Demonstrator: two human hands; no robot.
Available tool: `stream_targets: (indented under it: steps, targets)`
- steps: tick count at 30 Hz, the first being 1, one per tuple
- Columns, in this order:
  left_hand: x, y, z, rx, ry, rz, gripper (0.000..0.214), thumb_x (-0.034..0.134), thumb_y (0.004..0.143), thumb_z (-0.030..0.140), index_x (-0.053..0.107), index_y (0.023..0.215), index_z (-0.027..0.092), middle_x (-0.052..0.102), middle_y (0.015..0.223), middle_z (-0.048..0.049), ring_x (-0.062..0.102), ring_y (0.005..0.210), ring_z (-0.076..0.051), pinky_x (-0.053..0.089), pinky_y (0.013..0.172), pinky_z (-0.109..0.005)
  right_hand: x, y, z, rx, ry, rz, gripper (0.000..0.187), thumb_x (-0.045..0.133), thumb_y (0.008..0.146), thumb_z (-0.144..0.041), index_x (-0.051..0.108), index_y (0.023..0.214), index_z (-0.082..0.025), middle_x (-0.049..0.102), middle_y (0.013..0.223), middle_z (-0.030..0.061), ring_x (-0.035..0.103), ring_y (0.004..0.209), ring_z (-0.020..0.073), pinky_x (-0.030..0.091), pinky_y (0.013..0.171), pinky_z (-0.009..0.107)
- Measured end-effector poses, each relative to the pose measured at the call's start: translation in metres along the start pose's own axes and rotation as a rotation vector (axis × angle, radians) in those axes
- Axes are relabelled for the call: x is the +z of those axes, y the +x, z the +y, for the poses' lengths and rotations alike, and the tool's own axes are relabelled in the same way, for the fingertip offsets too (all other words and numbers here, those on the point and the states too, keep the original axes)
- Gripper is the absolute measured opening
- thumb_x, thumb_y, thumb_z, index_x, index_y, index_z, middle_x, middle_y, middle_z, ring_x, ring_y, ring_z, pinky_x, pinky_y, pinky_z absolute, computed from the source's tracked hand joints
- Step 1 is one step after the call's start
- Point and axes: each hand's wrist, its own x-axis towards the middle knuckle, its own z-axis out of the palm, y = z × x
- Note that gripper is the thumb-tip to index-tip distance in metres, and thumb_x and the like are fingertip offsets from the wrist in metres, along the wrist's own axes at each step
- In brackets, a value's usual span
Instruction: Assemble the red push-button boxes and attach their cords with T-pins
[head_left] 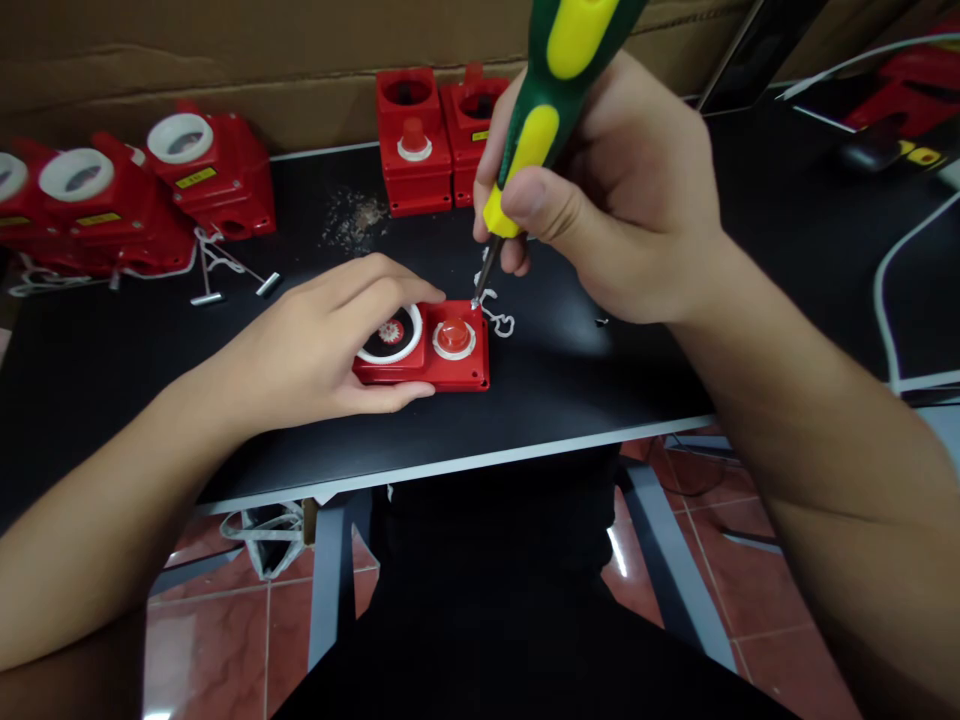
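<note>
My left hand (330, 335) grips a red alarm box (480, 365) lying on the black table, thumb along its near side and fingers over the far side. A white ring (415, 345) around a dark disc and a clear red button (454, 336) show on its face. My right hand (600, 190) is closed around a green and yellow screwdriver (536, 140). The screwdriver slants down, its tip at a screw in the box's far right corner. A white cord (501, 322) lies beside that corner, partly hidden behind the tool.
Several red boxes with white rings (217, 180) stand at the back left, with small metal hammers (208, 298) on cords before them. Two more red boxes (416, 150) stand against the cardboard (315, 60). A white cable (885, 290) curves at the right, near the table's front edge (480, 465).
</note>
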Motion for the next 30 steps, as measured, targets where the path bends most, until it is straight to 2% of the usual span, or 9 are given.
stream_targets:
  steps: [4,7,10,13,15,20,22,26,30]
  targets:
    - [0.0,0.0,0.001,0.017,-0.003,0.013,0.057,0.078,0.126,0.06,0.063,0.179,0.045,0.084,0.163,-0.0103,0.088,0.145,-0.042,0.078,0.127,-0.067,0.002,0.001,0.012,-0.032,-0.014,-0.002,0.049,0.095,0.12,-0.068,0.074,0.139,-0.029,0.086,0.123,0.0053,0.09,0.116,0.0269,0.08,0.089,0.035]
    - [0.001,0.001,0.001,0.017,-0.004,0.017,0.054,0.076,0.128,0.061,0.064,0.177,0.043,0.083,0.162,-0.0107,0.088,0.146,-0.042,0.078,0.127,-0.065,0.003,0.0,0.021,-0.186,0.036,0.046,0.046,0.096,0.12,-0.065,0.075,0.126,-0.025,0.085,0.124,0.0057,0.086,0.102,0.021,0.074,0.077,0.03]
    - [0.001,0.001,0.0,0.021,-0.007,0.024,0.057,0.078,0.127,0.061,0.065,0.178,0.043,0.084,0.163,-0.0101,0.088,0.144,-0.042,0.078,0.127,-0.065,0.002,-0.002,0.021,-0.306,0.104,0.086,0.033,0.099,0.119,-0.051,0.08,0.117,-0.024,0.086,0.123,0.0058,0.085,0.099,0.0192,0.071,0.071,0.03]
    - [0.001,0.0,-0.001,0.014,0.001,0.017,0.06,0.08,0.125,0.06,0.063,0.181,0.045,0.084,0.164,-0.0096,0.088,0.145,-0.043,0.077,0.128,-0.068,-0.003,-0.006,0.012,-0.211,0.034,0.066,0.015,0.098,0.115,-0.042,0.088,0.118,-0.031,0.092,0.131,0.0025,0.088,0.104,0.0223,0.075,0.078,0.033]
    - [0.0,-0.001,-0.001,0.003,0.005,0.009,0.063,0.082,0.123,0.058,0.062,0.182,0.046,0.084,0.164,-0.0097,0.088,0.145,-0.044,0.077,0.129,-0.069,-0.006,-0.007,0.004,-0.121,-0.031,0.067,0.012,0.098,0.109,-0.039,0.092,0.118,-0.036,0.095,0.136,-0.0003,0.089,0.099,0.0233,0.078,0.08,0.036]
    - [0.0,-0.001,-0.001,0.001,-0.003,0.008,0.064,0.083,0.122,0.057,0.062,0.181,0.046,0.084,0.165,-0.0096,0.088,0.145,-0.043,0.077,0.129,-0.069,-0.007,-0.011,-0.005,-0.059,-0.033,0.145,0.038,0.107,0.097,-0.028,0.095,0.133,-0.032,0.097,0.119,-0.0015,0.077,0.071,0.0188,0.071,0.058,0.037]
    - [0.0,-0.001,0.0,0.001,-0.003,0.005,0.062,0.081,0.124,0.057,0.062,0.181,0.045,0.083,0.165,-0.0099,0.087,0.145,-0.043,0.077,0.129,-0.068,-0.008,-0.011,-0.004,-0.059,-0.035,0.148,0.044,0.107,0.1,-0.029,0.094,0.141,-0.031,0.097,0.123,-0.0017,0.078,0.073,0.0188,0.069,0.055,0.035]
    - [0.001,0.0,0.0,0.01,-0.012,0.02,0.058,0.079,0.125,0.06,0.064,0.179,0.046,0.084,0.164,-0.0088,0.088,0.144,-0.042,0.077,0.128,-0.066,-0.013,-0.009,0.003,-0.12,-0.073,0.056,0.041,0.097,0.115,-0.044,0.092,0.153,-0.031,0.096,0.13,0.0011,0.083,0.08,0.0189,0.072,0.063,0.033]
    - [0.001,0.0,0.001,-0.002,0.006,0.009,0.055,0.075,0.128,0.064,0.062,0.178,0.045,0.083,0.163,-0.0101,0.087,0.145,-0.041,0.077,0.127,-0.066,-0.014,-0.006,0.008,-0.209,-0.001,-0.031,0.032,0.091,0.12,-0.044,0.09,0.148,-0.029,0.097,0.128,0.0028,0.087,0.087,0.0187,0.069,0.061,0.03]
